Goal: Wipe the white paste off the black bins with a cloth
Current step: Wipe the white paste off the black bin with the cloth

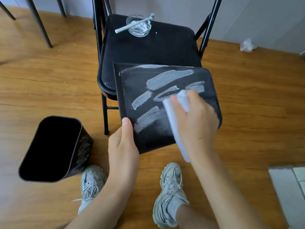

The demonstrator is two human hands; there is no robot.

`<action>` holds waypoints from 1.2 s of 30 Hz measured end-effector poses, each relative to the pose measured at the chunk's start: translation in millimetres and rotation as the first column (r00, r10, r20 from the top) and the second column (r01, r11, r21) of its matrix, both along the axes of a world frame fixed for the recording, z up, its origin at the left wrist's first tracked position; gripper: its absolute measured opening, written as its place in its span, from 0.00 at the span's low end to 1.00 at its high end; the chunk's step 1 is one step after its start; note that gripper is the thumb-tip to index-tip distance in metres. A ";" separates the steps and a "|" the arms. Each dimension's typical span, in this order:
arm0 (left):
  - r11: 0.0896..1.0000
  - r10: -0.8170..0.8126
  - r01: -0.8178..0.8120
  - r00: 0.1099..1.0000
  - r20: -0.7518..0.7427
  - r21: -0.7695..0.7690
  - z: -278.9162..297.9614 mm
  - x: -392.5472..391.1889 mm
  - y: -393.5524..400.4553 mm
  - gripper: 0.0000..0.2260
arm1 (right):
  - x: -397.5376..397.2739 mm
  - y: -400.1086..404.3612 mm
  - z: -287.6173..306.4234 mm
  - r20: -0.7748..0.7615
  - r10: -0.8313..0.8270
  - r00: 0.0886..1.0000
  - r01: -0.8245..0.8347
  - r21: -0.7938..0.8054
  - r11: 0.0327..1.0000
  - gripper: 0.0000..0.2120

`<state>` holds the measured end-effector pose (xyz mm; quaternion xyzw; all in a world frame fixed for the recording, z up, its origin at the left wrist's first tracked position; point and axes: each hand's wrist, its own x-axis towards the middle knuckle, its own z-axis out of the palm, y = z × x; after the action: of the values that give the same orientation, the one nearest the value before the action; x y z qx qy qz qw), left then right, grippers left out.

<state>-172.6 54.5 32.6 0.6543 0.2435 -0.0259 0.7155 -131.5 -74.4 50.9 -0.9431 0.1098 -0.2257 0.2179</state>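
Note:
A black bin lies on its side across the front of a black chair, its broad face up and streaked with several bands of white paste. My left hand grips the bin's near left edge, thumb on top. My right hand presses a white cloth against the face, beside the lower right streaks. A second black bin stands upright on the floor at the left, mouth open, with faint smears on its right wall.
The black folding chair holds a glass dish of white paste with a white brush across it. My two shoes stand on the wooden floor. A crumpled tissue lies by the wall; table legs rise far left.

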 end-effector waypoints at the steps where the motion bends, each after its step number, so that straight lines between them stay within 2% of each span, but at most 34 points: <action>1: 1.000 0.001 -0.001 1.000 -0.006 0.013 0.3 -0.3 -0.5 0.24 | 3.3 -3.0 -0.2 -0.003 -0.037 0.999 0.037 0.001 0.999 0.12; 3: 1.000 0.002 -0.002 1.000 -0.026 0.028 0.8 0.5 -0.4 0.24 | 0.2 3.4 1.4 -0.011 -0.036 0.999 0.035 -0.067 0.997 0.12; 7: 1.000 0.022 -0.021 0.998 -0.054 0.023 4.7 3.6 3.6 0.24 | -27.3 33.1 -0.4 -0.023 0.168 0.985 -0.170 -0.174 0.970 0.10; 9: 0.999 0.019 -0.018 0.998 -0.056 0.030 5.6 5.0 3.6 0.23 | -28.7 34.4 -2.7 -0.019 0.223 0.975 -0.222 -0.210 0.952 0.09; 13: 0.999 -0.032 0.032 0.998 -0.045 -0.008 2.0 3.7 6.5 0.25 | -2.0 32.3 5.7 0.028 0.133 0.991 -0.127 -0.154 0.980 0.11; 15: 0.999 -0.050 0.049 0.998 -0.049 -0.022 -0.2 2.3 7.9 0.21 | 2.7 33.9 6.5 0.026 0.106 0.994 -0.100 -0.157 0.983 0.11; 22: 1.000 -0.023 0.024 0.998 -0.060 0.010 5.9 5.2 7.4 0.23 | -40.8 34.2 -1.7 -0.055 0.233 0.971 -0.239 -0.259 0.936 0.08; 25: 0.995 -0.083 0.080 0.995 -0.059 -0.056 7.3 7.6 9.3 0.25 | -14.2 37.6 8.0 -0.032 0.195 0.980 -0.197 -0.243 0.950 0.11; 29: 0.996 -0.084 0.083 0.991 -0.101 -0.012 12.0 9.9 11.4 0.23 | 2.7 43.4 13.1 -0.021 0.129 0.991 -0.130 -0.226 0.965 0.11; 31: 0.996 -0.088 0.089 0.991 -0.096 0.000 11.0 9.4 11.4 0.24 | -11.2 44.4 12.1 -0.039 0.152 0.988 -0.157 -0.233 0.960 0.11; 36: 0.993 -0.078 0.068 0.991 -0.106 -0.097 10.2 8.3 10.8 0.27 | -37.0 45.6 2.7 -0.084 0.243 0.966 -0.257 -0.293 0.921 0.12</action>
<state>-164.3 65.2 42.8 0.6262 0.2569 -0.0994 0.7294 -168.5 -28.7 53.7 -0.9765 -0.0422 -0.1885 0.0958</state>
